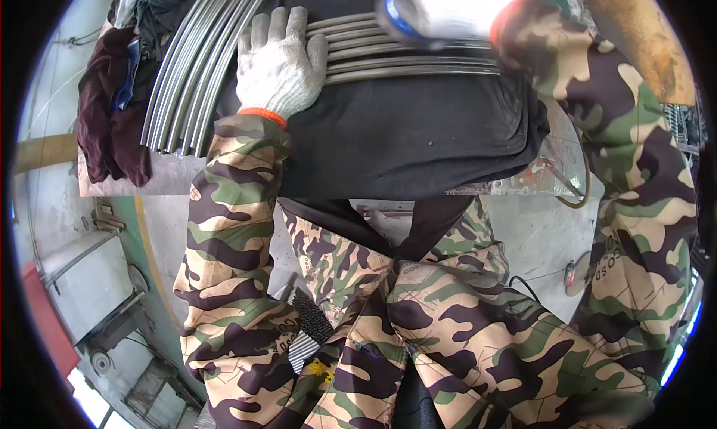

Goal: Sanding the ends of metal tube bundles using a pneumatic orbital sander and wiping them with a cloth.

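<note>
My left hand, in a white knit glove with grey fingertips and an orange cuff, lies flat with its fingers stretched out. It presses on the left ends of several slim metal rods, which lie side by side across a black cloth. Above the right part of these rods is my right hand, gloved the same way and blurred by motion. It seems closed over a rounded blue object, mostly hidden under the glove; its kind does not show.
A second bundle of metal rods runs lengthwise left of my left hand. Dark red cloth hangs at the worktable's left end. A brown, stained board lies at the far right. A hose curves by the table's right front corner.
</note>
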